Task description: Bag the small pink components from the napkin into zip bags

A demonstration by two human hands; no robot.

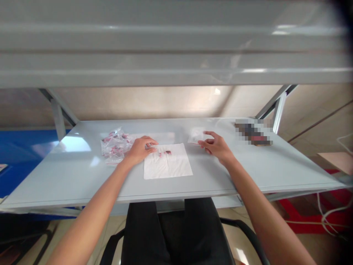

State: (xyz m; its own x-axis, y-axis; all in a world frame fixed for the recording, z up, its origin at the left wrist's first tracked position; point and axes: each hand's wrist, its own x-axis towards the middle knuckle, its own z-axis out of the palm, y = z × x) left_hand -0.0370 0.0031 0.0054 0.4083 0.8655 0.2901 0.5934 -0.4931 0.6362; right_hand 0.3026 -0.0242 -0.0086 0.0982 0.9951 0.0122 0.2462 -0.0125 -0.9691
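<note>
A grey panel [165, 66] with long ridges spans the space overhead. Below it stretches the pale grey worktop [220, 176], glossy, with light reflected on its left part. A blue surface [16, 154] lies beyond its left side. At the near edge, the person's legs in dark trousers [198, 228] reach under it.

A white cloth or paper sheet [179, 165] lies flat near the middle of the worktop. To its left, beyond the left hand, sits a heap of clear plastic packets [114, 147] with red contents. Well to the right, near the far right corner, is a pixelated object [253, 134] whose nature cannot be made out.

The left hand [151, 144] bends over the sheet's upper left corner, thumb and fingers curled close together; whether they pinch anything is unclear. The right hand [202, 138], forefinger stretched out, touches the right edge of a small clear bag [195, 134] with a reddish lower edge; how firmly it grips cannot be told. On the sheet lie a small dark piece [168, 152] and smaller pinkish bits [160, 155].
</note>
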